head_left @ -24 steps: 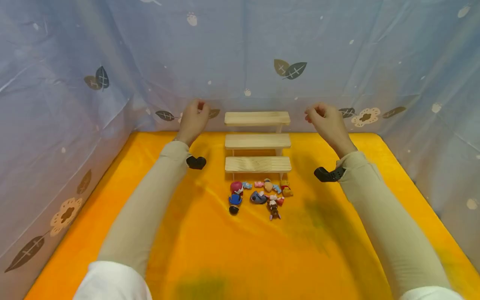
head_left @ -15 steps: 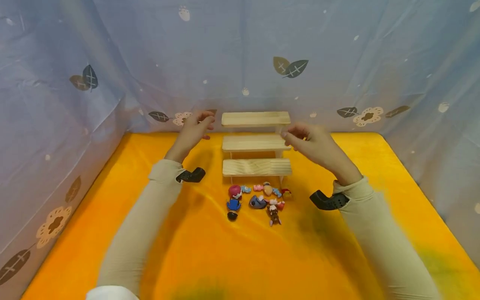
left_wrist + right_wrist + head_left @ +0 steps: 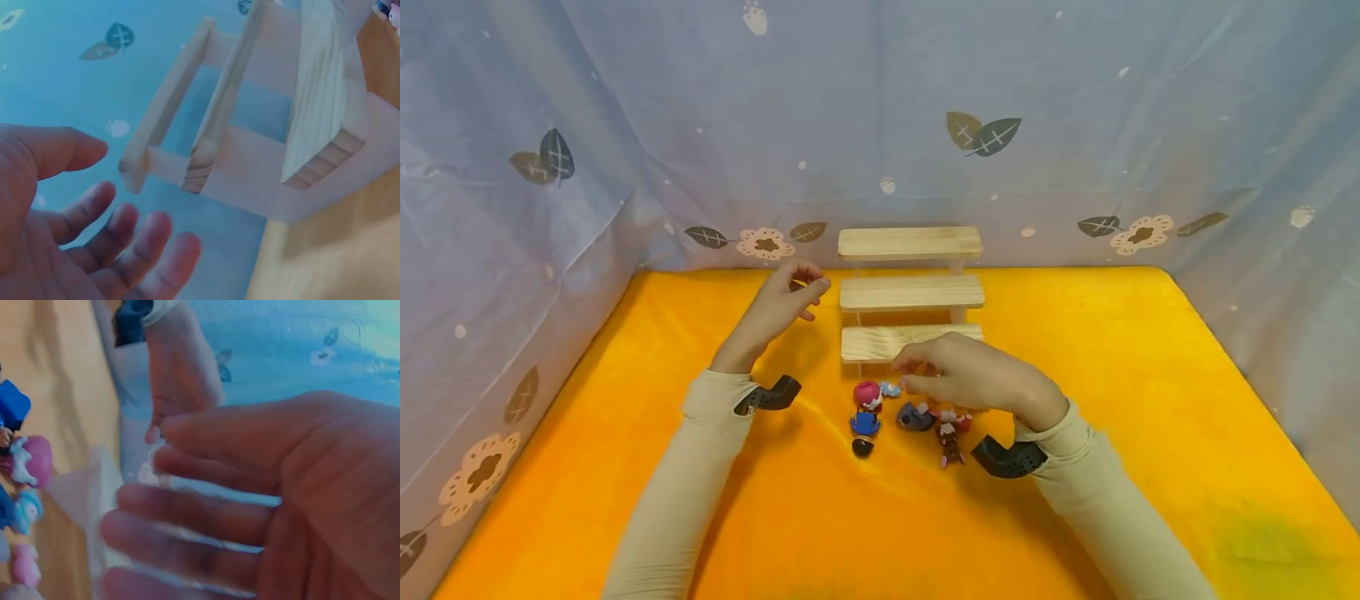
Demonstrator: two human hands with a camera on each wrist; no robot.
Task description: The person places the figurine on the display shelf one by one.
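My left hand hovers beside the left end of a three-step wooden shelf, fingers loosely bent and holding nothing. In the left wrist view, its thumb and fingertips stand apart near the shelf's ends. My right hand is over the shelf's lowest step and the toy figures, hiding some of them; the right wrist view shows nothing in its loosely spread fingers. Lying in front of the shelf are a red-haired figure, a blue-clothed figure, a grey-blue figure and a brown figure.
A small light-blue figure lies by the red-haired one. A small pink figure shows in the right wrist view. Everything stands on a yellow cloth, with patterned curtain behind and along both sides.
My right hand has swung left and toward me, from beside the shelf's right end to over the figures. My left hand has come down slightly and its fingers have loosened.
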